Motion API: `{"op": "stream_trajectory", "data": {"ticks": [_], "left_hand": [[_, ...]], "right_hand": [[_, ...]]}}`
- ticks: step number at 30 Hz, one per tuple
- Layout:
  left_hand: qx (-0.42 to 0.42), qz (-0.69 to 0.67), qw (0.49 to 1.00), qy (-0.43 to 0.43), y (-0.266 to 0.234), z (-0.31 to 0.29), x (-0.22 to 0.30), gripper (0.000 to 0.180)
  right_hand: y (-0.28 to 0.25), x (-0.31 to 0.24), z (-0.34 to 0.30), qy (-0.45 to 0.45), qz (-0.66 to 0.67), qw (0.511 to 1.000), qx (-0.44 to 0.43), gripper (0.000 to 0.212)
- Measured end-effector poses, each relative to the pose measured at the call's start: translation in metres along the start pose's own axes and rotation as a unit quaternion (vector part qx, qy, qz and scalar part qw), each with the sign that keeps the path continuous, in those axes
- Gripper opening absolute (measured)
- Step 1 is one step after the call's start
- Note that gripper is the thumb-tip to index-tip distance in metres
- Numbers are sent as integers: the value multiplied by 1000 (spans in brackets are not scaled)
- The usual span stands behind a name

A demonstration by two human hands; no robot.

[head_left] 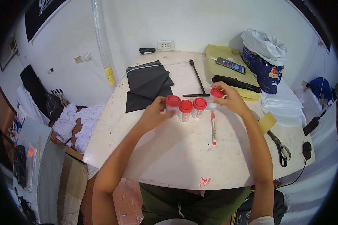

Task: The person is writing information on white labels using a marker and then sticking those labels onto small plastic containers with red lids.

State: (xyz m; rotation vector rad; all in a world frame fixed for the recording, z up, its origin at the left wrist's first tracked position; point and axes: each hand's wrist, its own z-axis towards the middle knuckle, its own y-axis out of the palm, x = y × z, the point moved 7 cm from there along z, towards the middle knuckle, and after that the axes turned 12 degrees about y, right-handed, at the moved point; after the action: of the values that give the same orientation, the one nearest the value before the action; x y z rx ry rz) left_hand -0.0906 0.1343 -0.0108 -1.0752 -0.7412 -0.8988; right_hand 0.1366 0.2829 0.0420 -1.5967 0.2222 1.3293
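Several small clear plastic jars with red screw lids stand in a row at the middle of the pale table point(169, 161). My left hand point(156, 114) is closed round the leftmost jar point(173, 100), fingers and thumb at its sides. At the row's right end, my right hand point(231, 98) grips another jar point(215, 93) near its lid. Between them, two jars, a left one point(185, 108) and a right one point(199, 105), stand upright side by side, untouched. Red print shows on their walls. Just below the right-hand jar lies a red-and-white marker point(213, 129).
Black folded sheets point(148, 88) lie at the back left, beside a black T-shaped bar point(198, 77). Yellow plastic point(223, 56) carries a cabled phone point(231, 65). A blue sack point(263, 69), white sheets point(283, 107), a yellow piece point(266, 122) and scissors point(281, 150) occupy the right side.
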Motion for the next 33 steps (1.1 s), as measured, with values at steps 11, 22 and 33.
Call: {"op": "stream_trajectory", "data": {"ticks": [11, 22, 33], "left_hand": [[-64, 1, 995, 74, 26, -2, 18, 91], [-30, 384, 907, 169, 41, 20, 81, 49], [-72, 301, 937, 160, 35, 31, 79, 53]], "right_hand": [[6, -13, -23, -44, -115, 986, -116, 69], [6, -27, -26, -111, -185, 976, -36, 58], [3, -30, -25, -164, -199, 966, -13, 57]]}}
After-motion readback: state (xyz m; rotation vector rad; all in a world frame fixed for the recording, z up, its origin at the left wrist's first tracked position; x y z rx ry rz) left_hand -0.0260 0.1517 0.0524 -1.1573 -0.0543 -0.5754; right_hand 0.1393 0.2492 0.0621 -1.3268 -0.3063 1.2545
